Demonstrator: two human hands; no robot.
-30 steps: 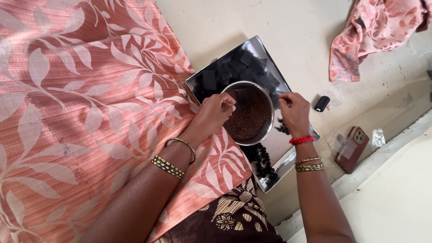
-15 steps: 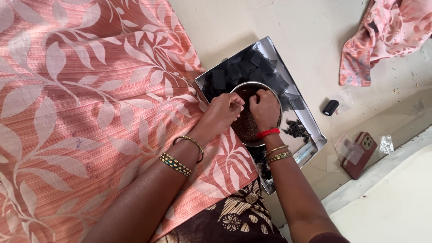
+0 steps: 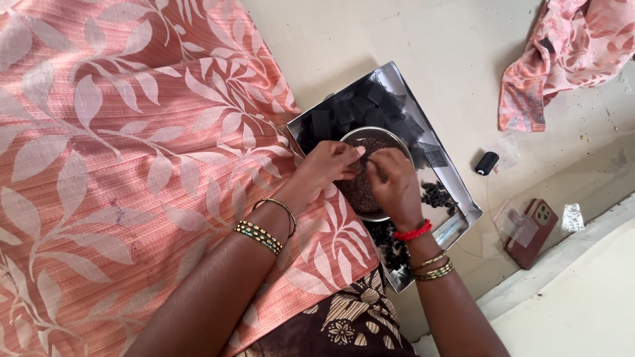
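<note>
Steel bowl [image 3: 370, 173] of dark grains sits mid tray [image 3: 463, 210], on the floor. Left hand [image 3: 325, 168] and right hand [image 3: 395, 184] pinch sth small over it (can't tell what). Probably light, loose stuff; grip bowl by the rim.

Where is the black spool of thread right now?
The black thread spool lies on the floor right of the metal tray, below the crumpled pink cloth.

Soft even daylight, sharp, perhaps slight tray [image 3: 456, 221] glare.
</note>
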